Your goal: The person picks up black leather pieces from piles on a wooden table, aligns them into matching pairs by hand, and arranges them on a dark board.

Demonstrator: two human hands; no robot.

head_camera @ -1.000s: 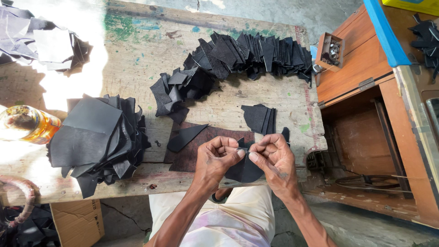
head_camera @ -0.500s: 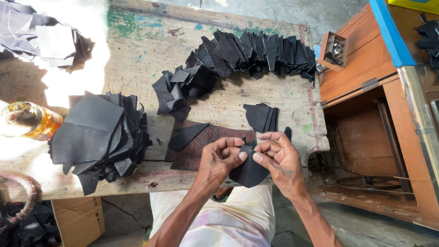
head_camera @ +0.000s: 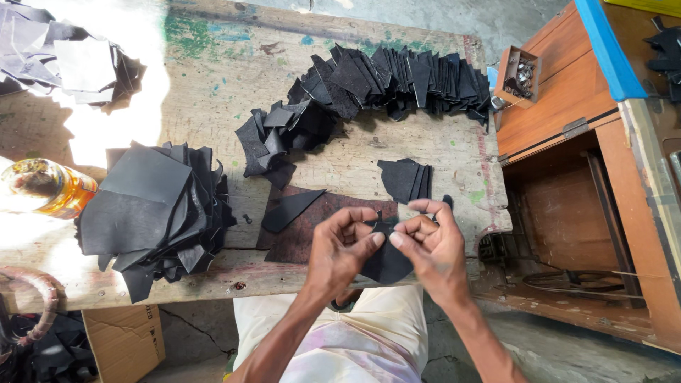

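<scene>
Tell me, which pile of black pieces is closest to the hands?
The small stack just above the right hand. It is only a few pieces; the big heap at left and the long curved row lie farther off.

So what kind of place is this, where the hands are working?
Probably a small leather or shoe-making workshop: stacks of cut black leather pieces cover a worn wooden workbench, both hands hold one black piece, and a wooden treadle sewing-machine table stands alongside.

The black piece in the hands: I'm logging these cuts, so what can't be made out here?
Head view only:
- black piece: its top edge is hidden by left hand and right hand.
- small box: contents too small.
- bottle: washed out by glare, cut by the edge.
</scene>
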